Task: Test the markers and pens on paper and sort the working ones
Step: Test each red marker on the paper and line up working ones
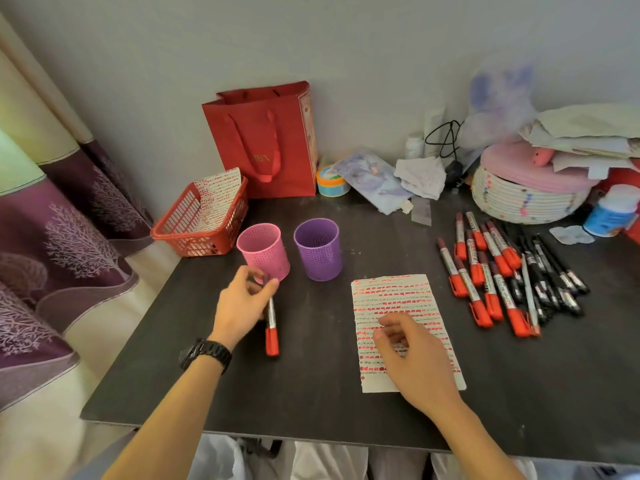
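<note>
My left hand (242, 303) pinches a red-capped marker (271, 315) by its upper end, thumb and fingertips curled round the barrel. The marker hangs nearly upright over the dark table (311, 393), red cap towards me, and its top is just in front of the pink perforated cup (265, 251). The purple perforated cup (318, 249) stands just beside the pink one, on its right. I see a black watch (207, 353) on my left wrist.

My right hand (412, 355) is relaxed with its fingers loosely curled. It lies over the lower part of the test paper (391, 296), which is flat on the table and covered in rows of red and dark strokes.

To the right of the paper is a pile of red-capped markers (485, 271), with black pens (550, 275) beside and partly under them. A red basket (194, 230) with another marked sheet in it sits at the back left, next to a red gift bag (263, 140).
</note>
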A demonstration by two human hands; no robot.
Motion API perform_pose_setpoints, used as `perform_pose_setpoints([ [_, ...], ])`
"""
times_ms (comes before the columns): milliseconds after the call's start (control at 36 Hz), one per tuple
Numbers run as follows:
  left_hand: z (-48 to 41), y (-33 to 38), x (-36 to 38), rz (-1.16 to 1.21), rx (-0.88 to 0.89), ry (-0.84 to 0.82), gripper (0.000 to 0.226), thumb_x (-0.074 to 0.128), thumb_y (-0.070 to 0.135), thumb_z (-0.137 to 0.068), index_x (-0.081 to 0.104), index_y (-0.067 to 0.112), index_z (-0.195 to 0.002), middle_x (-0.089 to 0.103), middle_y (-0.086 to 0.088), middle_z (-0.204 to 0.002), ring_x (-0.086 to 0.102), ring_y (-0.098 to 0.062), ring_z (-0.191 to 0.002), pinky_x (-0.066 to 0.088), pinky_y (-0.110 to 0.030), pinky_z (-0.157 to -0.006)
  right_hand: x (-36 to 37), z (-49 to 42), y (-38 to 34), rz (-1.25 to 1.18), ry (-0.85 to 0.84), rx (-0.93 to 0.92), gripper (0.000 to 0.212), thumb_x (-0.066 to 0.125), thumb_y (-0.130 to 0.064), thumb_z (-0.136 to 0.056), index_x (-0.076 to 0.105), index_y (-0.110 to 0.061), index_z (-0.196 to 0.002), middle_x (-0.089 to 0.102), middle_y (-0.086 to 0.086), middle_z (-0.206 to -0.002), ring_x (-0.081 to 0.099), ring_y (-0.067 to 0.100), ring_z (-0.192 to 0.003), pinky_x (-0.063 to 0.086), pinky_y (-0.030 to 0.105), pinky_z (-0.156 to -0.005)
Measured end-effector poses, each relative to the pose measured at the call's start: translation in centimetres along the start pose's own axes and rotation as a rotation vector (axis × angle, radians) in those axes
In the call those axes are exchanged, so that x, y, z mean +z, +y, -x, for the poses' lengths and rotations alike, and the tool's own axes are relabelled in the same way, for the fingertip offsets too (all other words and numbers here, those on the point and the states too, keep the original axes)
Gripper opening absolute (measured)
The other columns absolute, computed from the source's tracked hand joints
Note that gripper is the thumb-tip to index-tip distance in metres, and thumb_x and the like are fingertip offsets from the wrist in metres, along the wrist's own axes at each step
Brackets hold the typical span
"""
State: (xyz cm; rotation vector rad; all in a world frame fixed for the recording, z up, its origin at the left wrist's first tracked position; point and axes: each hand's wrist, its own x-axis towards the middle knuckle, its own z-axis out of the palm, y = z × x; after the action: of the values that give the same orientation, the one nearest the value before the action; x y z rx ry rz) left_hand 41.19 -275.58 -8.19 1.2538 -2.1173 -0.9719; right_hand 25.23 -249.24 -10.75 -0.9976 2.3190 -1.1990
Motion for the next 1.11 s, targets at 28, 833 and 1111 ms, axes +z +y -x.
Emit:
perform_pose_setpoints([
  [28, 0.1, -0.2, 0.0, -0.034, 0.004, -0.038, 0.021, 0.074, 0.045, -0.088, 0.058, 0.033, -0.097, 0.071, 0.003, -0.083, 0.068, -0.009, -0.059, 0.05, -0.018, -0.055, 0.0, 0.0, 0.0, 0.001, 0.001, 0.0, 0.022, 0.063, -0.041, -0.095, 0.058, -0.038, -0.116, 0.064, -0.022, -0.106, 0.061, -0.005, -0.093, 0.048, 0.014, -0.083],
  [833, -2.6, 4.4, 1.1, -0.104, 0.033, 0.164, 0.106, 0.085, 0.043, -0.075, 0.016, 0.027, -0.154, 0.03, -0.012, -0.155, 0.048, -0.036, -0.133, 0.048, -0.046, -0.097, -0.1, 0.0, -0.1, -0.005, -0.008, 0.015, 0.02, 0.063, -0.043, -0.095, 0.052, -0.044, -0.112, 0.063, -0.023, -0.106, 0.061, -0.005, -0.093, 0.047, 0.013, -0.083],
  [1111, -3.0, 5.8, 3.5, -0.738, 0.425, 0.042, 0.066, 0.038, 0.074, -0.093, 0.02, 0.053, -0.153, 0.004, -0.006, -0.17, 0.001, -0.04, -0.154, 0.008, -0.072, -0.116, -0.1, 0.0, -0.2, -0.007, -0.008, 0.013, 0.021, 0.063, -0.042, -0.095, 0.056, -0.04, -0.115, 0.064, -0.021, -0.107, 0.061, -0.003, -0.094, 0.051, 0.017, -0.086],
])
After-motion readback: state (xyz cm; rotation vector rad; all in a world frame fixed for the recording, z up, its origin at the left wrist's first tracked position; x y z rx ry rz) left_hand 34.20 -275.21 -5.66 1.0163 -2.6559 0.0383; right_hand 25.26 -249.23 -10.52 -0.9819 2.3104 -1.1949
